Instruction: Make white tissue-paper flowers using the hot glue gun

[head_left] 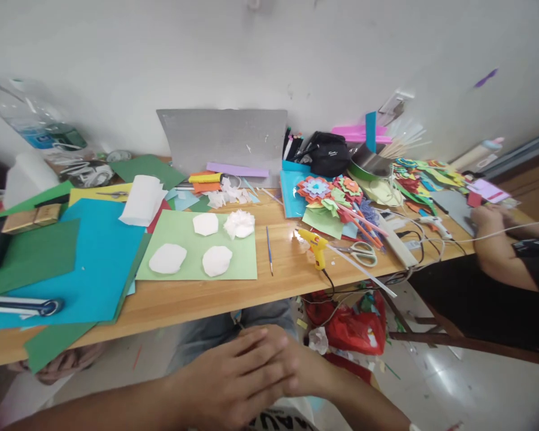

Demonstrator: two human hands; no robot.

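Both my hands are off the table, in front of my body below its front edge. My left hand (231, 374) lies over my right, with its fingers stretched out and slightly apart and no object in it. My right hand (308, 368) is underneath, its fingers mostly hidden. On the table above them, a light green sheet of paper (193, 263) carries three rounded white paper pieces (217, 261) and a crumpled white paper flower (239, 224). A thin blue paintbrush (270, 251) lies right of the sheet. Farther right are a yellow glue gun (313, 240) and scissors (363, 254).
Blue paper (90, 257), green sheets and a stapler (22, 306) cover the table's left. Paper flowers (315, 188) and a black pouch (329, 154) stand back right. Cords and a power strip (397, 242) lie near another person's arm (496, 239). Below is a red bag (354, 326).
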